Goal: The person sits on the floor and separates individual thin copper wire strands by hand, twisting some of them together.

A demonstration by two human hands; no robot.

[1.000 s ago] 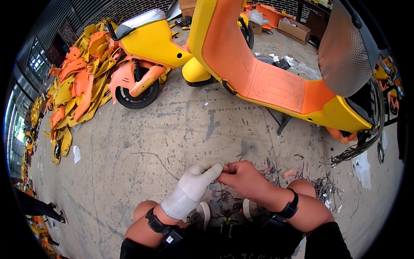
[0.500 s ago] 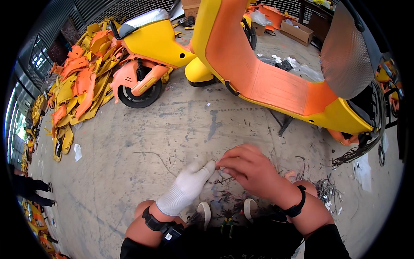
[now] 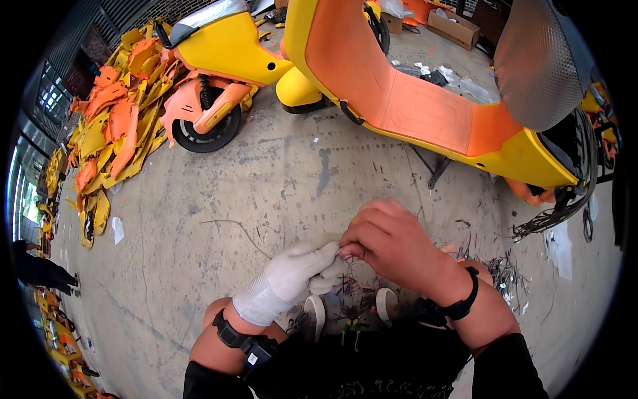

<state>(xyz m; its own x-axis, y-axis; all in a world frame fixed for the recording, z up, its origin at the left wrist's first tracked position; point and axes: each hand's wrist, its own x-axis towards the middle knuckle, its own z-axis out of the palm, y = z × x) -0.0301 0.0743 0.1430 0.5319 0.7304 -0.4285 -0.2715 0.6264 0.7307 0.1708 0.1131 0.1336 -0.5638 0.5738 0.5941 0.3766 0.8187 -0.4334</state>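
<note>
My left hand, in a white knit glove, is closed with thumb and fingers pressed together. The bare fingers of my right hand pinch close against the left fingertips. A thin, wire-like thing shows at the meeting point, too small to name. One dark thin strand runs from beside my left hand out to the left; whether it is held or lies on the floor I cannot tell. Below the hands, pliers with green and yellow handles lie between my shoes.
Snipped dark wire pieces litter the floor to the right. Ahead stands a yellow and orange scooter body, with another scooter behind left. Loose panels are heaped at left, and a person stands at the left edge.
My right hand has shifted slightly, its fingers still at the left fingertips. The lower fingers of my gloved left hand show more now. The view has tilted downward a little.
</note>
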